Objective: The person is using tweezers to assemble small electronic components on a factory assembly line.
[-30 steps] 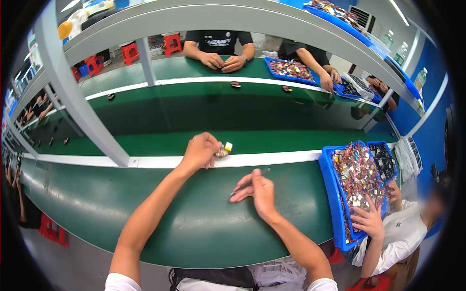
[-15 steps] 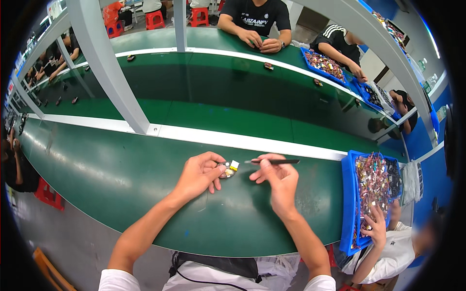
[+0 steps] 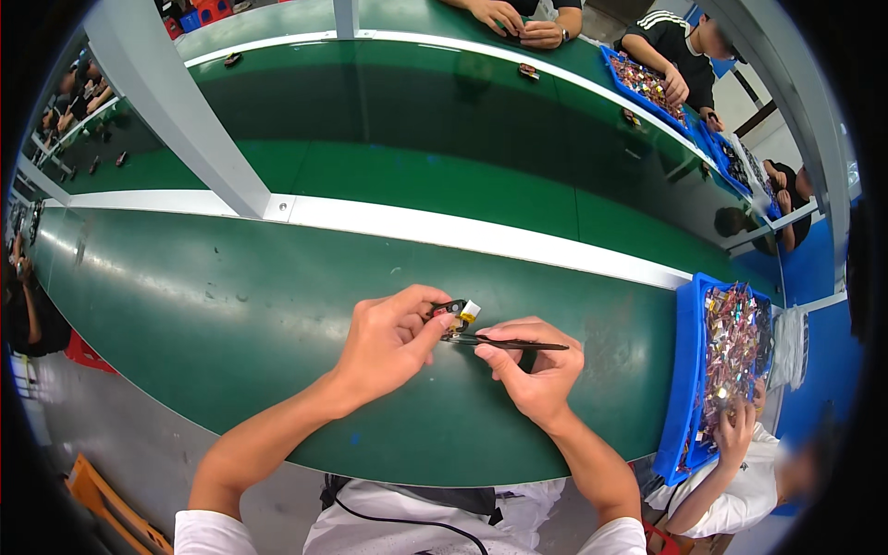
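As I look down through the head view, my left hand (image 3: 388, 342) pinches a small electronic part (image 3: 458, 314), a pale block with red and black bits and a yellow tag, between thumb and fingertips just above the green work surface (image 3: 185, 314), a little below the picture's centre. My right hand (image 3: 532, 370) is closed around dark slim tweezers (image 3: 504, 343), whose tips reach toward nine o'clock and meet the underside of the part; whether the tips are clamped on it or only touching I cannot tell. I judge the part very light, rigid in its body but delicate at the thin leads or wires, so the safest hold is on the flat sides of the block, as the fingers have it now, not on the coloured ends. The tweezers look stiff and smooth, apt to slip off a small hard edge. At three o'clock from my hands a blue tray (image 3: 686, 370) holds a heap of similar small pieces, and another person's hand (image 3: 735, 435) rests at its near end. Beyond the white strip (image 3: 481, 236) at twelve o'clock other people work.
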